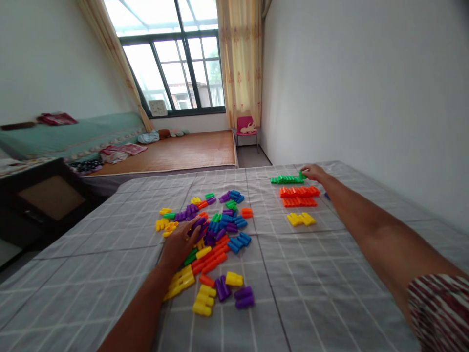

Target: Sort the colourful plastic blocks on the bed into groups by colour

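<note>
Many coloured plastic pieces lie in a loose pile on a grey checked cloth [293, 274]. My left hand [180, 244] reaches into the pile's left side, its fingers around a purple piece [199, 224]. At the far right, my right hand [313, 173] pinches a green piece [301, 175] at the right end of a green row [286, 180]. Nearer than that row are orange rows [299, 192] and a short yellow group [301, 219]. Purple pieces [244, 297] and yellow pieces [204, 300] lie at the pile's near edge.
A blue piece [327, 196] shows partly beside my right forearm. Beyond the cloth stand a bed with a brown mat [198, 149] and a pink chair [245, 124]. A dark cabinet [47, 205] is at the left, and a white wall [359, 88] runs along the right.
</note>
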A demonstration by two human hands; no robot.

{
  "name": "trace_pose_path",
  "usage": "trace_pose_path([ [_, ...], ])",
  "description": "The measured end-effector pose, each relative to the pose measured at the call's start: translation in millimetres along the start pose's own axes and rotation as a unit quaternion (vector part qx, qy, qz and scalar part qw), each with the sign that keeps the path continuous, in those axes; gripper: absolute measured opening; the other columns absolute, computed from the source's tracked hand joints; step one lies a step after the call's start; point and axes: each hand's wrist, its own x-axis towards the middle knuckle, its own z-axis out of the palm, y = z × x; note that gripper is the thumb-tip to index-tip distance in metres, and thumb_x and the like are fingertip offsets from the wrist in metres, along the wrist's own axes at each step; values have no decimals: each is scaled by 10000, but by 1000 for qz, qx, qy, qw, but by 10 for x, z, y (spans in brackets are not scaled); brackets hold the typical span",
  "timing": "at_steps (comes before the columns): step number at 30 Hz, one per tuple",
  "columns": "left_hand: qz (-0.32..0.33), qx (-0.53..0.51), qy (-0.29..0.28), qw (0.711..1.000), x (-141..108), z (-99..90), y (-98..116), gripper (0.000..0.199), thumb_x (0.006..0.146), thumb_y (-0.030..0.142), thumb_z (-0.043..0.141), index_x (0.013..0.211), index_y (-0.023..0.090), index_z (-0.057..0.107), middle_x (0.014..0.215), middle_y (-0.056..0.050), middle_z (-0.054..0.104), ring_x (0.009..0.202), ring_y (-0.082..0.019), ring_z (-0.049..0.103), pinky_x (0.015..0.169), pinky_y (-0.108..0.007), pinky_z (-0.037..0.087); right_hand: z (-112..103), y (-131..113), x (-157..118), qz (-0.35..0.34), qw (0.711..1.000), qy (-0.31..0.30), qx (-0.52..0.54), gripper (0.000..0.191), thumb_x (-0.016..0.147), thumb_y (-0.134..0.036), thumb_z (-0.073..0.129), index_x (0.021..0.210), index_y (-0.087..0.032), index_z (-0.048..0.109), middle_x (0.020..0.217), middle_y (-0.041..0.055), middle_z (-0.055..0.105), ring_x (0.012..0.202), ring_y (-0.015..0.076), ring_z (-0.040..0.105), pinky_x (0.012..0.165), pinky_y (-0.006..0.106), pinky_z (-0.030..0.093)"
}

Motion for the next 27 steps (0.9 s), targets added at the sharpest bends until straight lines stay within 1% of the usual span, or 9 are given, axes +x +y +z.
trace_pose_path([
  [3,-9,6,-1,1000,-3,11,-30,461,913,505,428,1229,226,614,1097,-69,703,971,-223,661,835,-343,531,146,66,61,28,998,-14,-63,212,734,-230,636,864,-115,758,753,93,731,674,199,656,612,267,476],
  [10,-6,-6,-4,1000,1,24,-58,435,912,492,442,1216,235,617,1065,-59,706,954,-217,659,843,-341,532,257,-10,102,-4,991,-53,-121,259,777,-236,590,944,-136,761,912,93,747,822,207,672,686,254,467],
  [12,7,-19,8,1000,10,13,-32,411,910,477,457,1196,236,628,1081,-61,691,984,-218,644,871,-348,522,221,-19,74,-1,990,-30,-135,268,803,-255,558,940,-141,758,922,102,744,849,228,671,705,277,470],
  [15,17,-48,35,998,27,-2,36,374,913,445,469,1169,234,642,1098,-70,658,1006,-211,622,890,-342,510,138,-160,8,6,989,67,-132,323,846,-283,495,998,-128,734,973,135,731,878,254,665,736,317,474],
  [17,7,-72,33,997,38,2,76,377,911,425,485,1204,232,621,1047,-67,653,939,-196,630,843,-334,521,102,-403,-74,-30,988,115,-100,331,858,-285,480,1038,-133,713,1008,133,724,877,242,662,758,318,475],
  [20,-20,-116,17,993,41,32,86,405,883,404,546,1243,223,590,942,-48,659,817,-177,631,756,-324,535,150,-996,-349,-146,984,100,-19,308,866,-311,492,1042,-163,696,982,90,729,778,193,658,739,289,477],
  [23,-22,-178,14,984,24,60,51,379,861,339,585,1218,214,597,996,-52,668,881,-182,637,798,-336,536,331,-1714,-864,-274,959,14,69,306,880,-353,497,1032,-167,687,922,68,730,678,158,632,691,273,478],
  [25,-1,-220,8,976,5,66,33,377,855,275,584,1226,213,584,1095,-65,654,981,-193,627,873,-359,522,507,-2160,-1273,-371,920,-60,110,287,886,-347,500,1027,-177,683,952,64,720,691,149,626,707,279,484],
  [27,19,-252,2,968,-13,68,33,403,844,226,580,1247,214,564,1153,-77,630,1040,-202,612,914,-379,511,698,-2530,-1644,-456,868,-137,143,284,883,-328,520,1088,-194,662,1015,61,705,756,150,634,733,283,489],
])
